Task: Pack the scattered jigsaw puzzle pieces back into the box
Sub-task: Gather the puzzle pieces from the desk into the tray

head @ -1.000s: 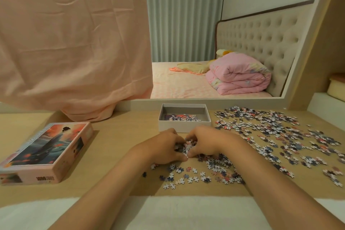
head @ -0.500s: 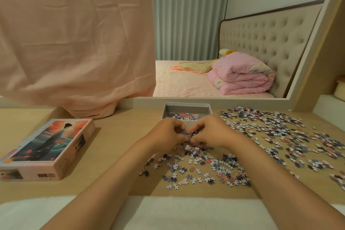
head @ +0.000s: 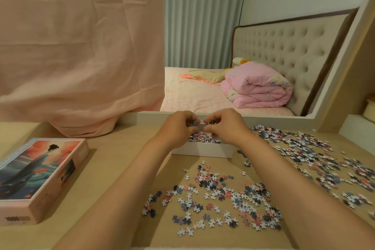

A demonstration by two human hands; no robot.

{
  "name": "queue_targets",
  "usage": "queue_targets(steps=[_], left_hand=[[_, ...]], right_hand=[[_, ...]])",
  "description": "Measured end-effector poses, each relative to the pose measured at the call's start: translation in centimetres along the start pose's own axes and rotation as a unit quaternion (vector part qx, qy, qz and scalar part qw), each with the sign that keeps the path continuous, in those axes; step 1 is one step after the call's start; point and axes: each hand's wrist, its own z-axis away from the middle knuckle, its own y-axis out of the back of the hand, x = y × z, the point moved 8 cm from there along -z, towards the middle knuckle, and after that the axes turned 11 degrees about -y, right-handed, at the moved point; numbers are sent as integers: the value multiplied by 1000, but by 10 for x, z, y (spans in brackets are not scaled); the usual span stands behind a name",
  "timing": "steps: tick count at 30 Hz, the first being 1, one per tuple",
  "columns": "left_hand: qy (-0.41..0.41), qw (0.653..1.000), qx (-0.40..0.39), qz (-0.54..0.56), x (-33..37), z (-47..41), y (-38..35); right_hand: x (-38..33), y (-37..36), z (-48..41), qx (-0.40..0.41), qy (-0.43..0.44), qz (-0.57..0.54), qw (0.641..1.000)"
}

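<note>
- Your left hand (head: 178, 127) is up over the box (head: 203, 151), fingers (head: 188, 118) curled in, pinching a blue piece (head: 194, 123) at the tips.
- Your right hand (head: 226, 126) is level with it; its fingers (head: 215, 117) are also curled, gripping a few dark pieces (head: 211, 122).
- The two sets of fingertips almost meet, with a small gap between them; can't tell if they touch.
- The box is white and open-topped, directly under your fingertips. Its front wall faces you and your wrists cross above it.
- Pieces already in the box (head: 199, 138) lie just below and a little toward you from the fingers, partly hidden by both hands.
- A loose scatter of pieces (head: 215, 199) sits on the table (head: 113, 160), well toward you from the fingers, between your forearms.
- The big spread of pieces (head: 316, 154) is right of your right fingers, running out to the table edge.
- The box lid (head: 40, 172), printed picture up, lies flat far left of your left fingers and nearer you.
- A pink cloth (head: 71, 46) hangs beyond and left of your fingers, its hem on the table.
- A folded pink quilt (head: 257, 91) is on the bed (head: 192, 97), beyond and right of your fingers.
</note>
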Motion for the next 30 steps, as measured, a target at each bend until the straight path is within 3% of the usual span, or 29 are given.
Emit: queue_targets(steps=[5,10,16,19,22,27,30], left_hand=[[-14,996,-71,-43,-16,3,-11],[-41,988,-91,-115,-15,0,-9],[-55,961,-160,-220,-15,4,-25],[-45,966,-168,-193,-14,8,-22],[-34,970,-192,-149,-9,15,-20],[-29,950,-247,-191,-7,22,-24],[-26,951,-233,-199,-5,24,-23]], right_hand=[[4,-32,3,-77,28,138,987],[0,-20,4,-12,62,162,985],[-1,-27,13,-78,77,178,978],[1,-20,18,-56,83,188,977],[7,-19,30,-89,83,194,973],[15,-20,35,-92,90,223,966],[12,-18,39,-47,120,242,962]])
